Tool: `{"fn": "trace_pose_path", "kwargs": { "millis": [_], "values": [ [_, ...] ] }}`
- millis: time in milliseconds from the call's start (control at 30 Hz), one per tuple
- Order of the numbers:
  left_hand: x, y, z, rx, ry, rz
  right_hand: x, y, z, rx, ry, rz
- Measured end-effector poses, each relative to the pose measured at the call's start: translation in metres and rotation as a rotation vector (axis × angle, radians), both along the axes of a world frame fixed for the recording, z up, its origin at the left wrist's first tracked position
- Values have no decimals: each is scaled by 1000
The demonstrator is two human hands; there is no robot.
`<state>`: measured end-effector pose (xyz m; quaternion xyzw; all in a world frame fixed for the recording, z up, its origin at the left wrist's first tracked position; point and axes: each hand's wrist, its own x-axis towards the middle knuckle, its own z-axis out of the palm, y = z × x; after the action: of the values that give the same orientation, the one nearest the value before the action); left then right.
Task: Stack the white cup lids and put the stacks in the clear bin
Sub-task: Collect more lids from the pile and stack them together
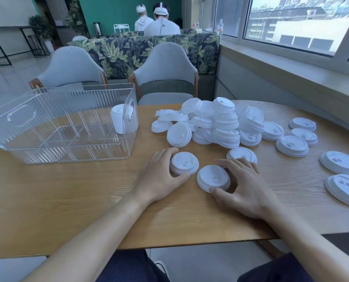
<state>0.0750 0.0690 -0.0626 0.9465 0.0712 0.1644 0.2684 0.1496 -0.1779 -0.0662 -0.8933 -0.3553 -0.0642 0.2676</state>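
Note:
A heap of white cup lids (214,123) lies in the middle of the wooden table (88,196), with more single lids (291,145) spread to the right. My left hand (161,176) grips one lid (184,162) between thumb and fingers on the tabletop. Beside it, my right hand (245,184) grips another lid (213,178) the same way. The clear ribbed bin (67,123) stands at the left, and one white stack of lids (118,121) is inside its right end.
Two grey chairs (163,70) stand behind the table, with a leaf-patterned sofa back beyond them and two people seated further off. A window ledge (291,78) runs along the right. Large lids (344,186) lie near the table's right edge.

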Motion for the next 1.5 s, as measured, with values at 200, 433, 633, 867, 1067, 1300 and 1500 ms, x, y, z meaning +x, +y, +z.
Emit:
{"fn": "trace_pose_path", "kwargs": {
  "millis": [200, 433, 633, 867, 1067, 1300, 1500],
  "values": [
    [-1, 0, 1, -106, -27, 17, -5, 1, 6, 10, 24, -14],
    [-7, -8, 4, -337, -101, -21, -7, 3, 10, 26, 53, -18],
    [-7, -30, 4, -339, -72, -98, -2, 1, 4, 172, 150, -7],
    [-5, -44, 3, -280, -14, -162, 1, 2, -1, 277, 121, -33],
    [-5, -45, 4, -212, 16, -183, 2, 3, -3, 211, 64, 2],
    [-3, -44, 1, -137, 57, -184, 1, 3, -2, 165, 50, 1],
    [-4, -44, 3, -94, 58, -183, 1, 4, -1, 133, 35, 10]
  ]
}}
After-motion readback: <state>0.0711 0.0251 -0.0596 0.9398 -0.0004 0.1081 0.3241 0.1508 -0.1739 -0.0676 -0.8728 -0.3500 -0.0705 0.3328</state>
